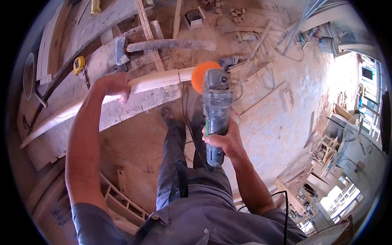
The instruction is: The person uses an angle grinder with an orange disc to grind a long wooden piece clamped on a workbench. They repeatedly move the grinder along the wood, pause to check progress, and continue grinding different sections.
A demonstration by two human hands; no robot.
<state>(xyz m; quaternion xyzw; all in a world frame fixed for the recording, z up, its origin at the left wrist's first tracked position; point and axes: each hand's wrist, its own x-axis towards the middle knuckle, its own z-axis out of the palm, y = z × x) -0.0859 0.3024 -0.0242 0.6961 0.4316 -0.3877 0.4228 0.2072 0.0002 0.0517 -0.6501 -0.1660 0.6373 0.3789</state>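
Note:
My right hand (229, 138) is wrapped round the dark body of an angle grinder (217, 110), which points away from me. The grinder's round orange disc (199, 75) is at the right end of a long, pale, slightly curved piece of wood (153, 81); whether they touch I cannot tell. My left hand (114, 86) grips this wood near its middle, fingers curled over it. The wood lies along a rough wooden bench (141, 107), its narrow end reaching far to the left. Behind it rests a hammer (121, 51) with a thick wooden handle.
A yellow tape measure (79, 64) lies on the bench at the left. A dark cord (185, 110) hangs near my legs. Another power tool (228, 62), loose cables (261, 53) and wood offcuts (239, 14) lie on the dusty floor. Cluttered timber (326, 151) is at the right.

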